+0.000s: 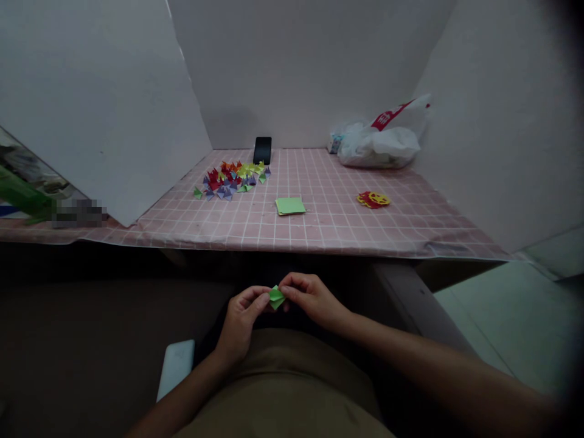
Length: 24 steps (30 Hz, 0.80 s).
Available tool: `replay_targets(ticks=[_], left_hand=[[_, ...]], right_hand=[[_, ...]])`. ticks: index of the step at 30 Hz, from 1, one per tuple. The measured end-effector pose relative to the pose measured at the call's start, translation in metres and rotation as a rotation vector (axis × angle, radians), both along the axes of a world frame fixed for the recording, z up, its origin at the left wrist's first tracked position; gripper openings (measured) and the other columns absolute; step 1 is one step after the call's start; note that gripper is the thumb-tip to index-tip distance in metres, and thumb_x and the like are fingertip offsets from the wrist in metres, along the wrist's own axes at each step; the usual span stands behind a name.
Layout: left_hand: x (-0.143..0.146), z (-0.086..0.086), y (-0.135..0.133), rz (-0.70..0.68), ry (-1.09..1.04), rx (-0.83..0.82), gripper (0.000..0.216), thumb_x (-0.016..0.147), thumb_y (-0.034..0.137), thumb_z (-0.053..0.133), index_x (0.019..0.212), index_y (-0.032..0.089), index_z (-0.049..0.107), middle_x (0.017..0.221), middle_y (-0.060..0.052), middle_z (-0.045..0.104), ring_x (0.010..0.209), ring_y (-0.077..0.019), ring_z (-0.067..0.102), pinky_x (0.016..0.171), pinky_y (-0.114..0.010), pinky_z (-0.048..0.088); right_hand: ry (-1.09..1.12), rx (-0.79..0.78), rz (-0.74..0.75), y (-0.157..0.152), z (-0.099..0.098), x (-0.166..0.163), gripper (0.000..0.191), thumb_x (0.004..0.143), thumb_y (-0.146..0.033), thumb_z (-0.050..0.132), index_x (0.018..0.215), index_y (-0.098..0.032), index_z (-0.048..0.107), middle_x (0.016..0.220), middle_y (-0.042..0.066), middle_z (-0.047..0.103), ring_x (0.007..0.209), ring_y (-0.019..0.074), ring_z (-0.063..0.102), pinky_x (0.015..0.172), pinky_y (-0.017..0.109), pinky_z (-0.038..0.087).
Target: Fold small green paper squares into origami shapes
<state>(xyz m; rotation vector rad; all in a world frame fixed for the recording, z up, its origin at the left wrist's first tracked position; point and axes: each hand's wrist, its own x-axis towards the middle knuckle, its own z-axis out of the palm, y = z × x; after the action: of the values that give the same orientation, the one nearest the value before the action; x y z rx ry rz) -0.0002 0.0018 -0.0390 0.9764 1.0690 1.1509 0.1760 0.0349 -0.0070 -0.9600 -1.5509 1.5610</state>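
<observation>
Below the table's front edge, over my lap, both hands pinch a small folded green paper piece (276, 297). My left hand (241, 319) grips its left side with thumb and fingers closed. My right hand (310, 298) grips its right side, fingers curled onto it. On the pink checked tablecloth (319, 231) lies a stack of green paper squares (290, 205). A heap of several small folded paper pieces (232, 178) in red, yellow, purple and green lies further back on the left.
A black phone (262, 149) leans on the back wall. A white plastic bag (381, 141) sits at the back right. A red and yellow paper cutout (373, 199) lies at the right. A white object (176, 367) rests by my left forearm. White boards wall the table.
</observation>
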Motion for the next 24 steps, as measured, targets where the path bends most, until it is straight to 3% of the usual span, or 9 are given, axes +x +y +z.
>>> replay_targets(ticks=[9,15,24], left_hand=[[0.001,0.011,0.000,0.021,0.086,-0.040,0.012,0.076,0.027,0.070,0.082,0.016,0.072,0.072,-0.001,0.069,0.067,-0.0128,0.059,0.067,-0.023,0.045],[0.002,0.015,0.000,0.011,0.102,-0.058,0.015,0.074,0.028,0.072,0.082,0.015,0.073,0.074,-0.002,0.069,0.067,-0.0134,0.059,0.066,-0.024,0.046],[0.004,0.017,-0.001,-0.012,0.094,-0.120,0.017,0.071,0.029,0.072,0.081,0.015,0.073,0.076,-0.003,0.069,0.066,-0.0141,0.059,0.065,-0.025,0.048]], right_hand=[[-0.041,0.018,0.007,0.001,-0.003,-0.001,0.015,0.087,-0.026,0.056,0.078,-0.015,0.062,0.067,0.000,0.061,0.061,0.0125,0.055,0.062,0.027,0.043],[-0.081,0.277,-0.108,0.004,-0.009,0.000,0.004,0.078,-0.016,0.068,0.080,-0.017,0.065,0.088,0.003,0.060,0.083,0.0165,0.056,0.077,0.030,0.045],[-0.133,0.412,-0.080,-0.001,-0.006,-0.001,0.011,0.080,-0.007,0.062,0.080,-0.018,0.063,0.086,0.002,0.059,0.082,0.0155,0.056,0.078,0.030,0.045]])
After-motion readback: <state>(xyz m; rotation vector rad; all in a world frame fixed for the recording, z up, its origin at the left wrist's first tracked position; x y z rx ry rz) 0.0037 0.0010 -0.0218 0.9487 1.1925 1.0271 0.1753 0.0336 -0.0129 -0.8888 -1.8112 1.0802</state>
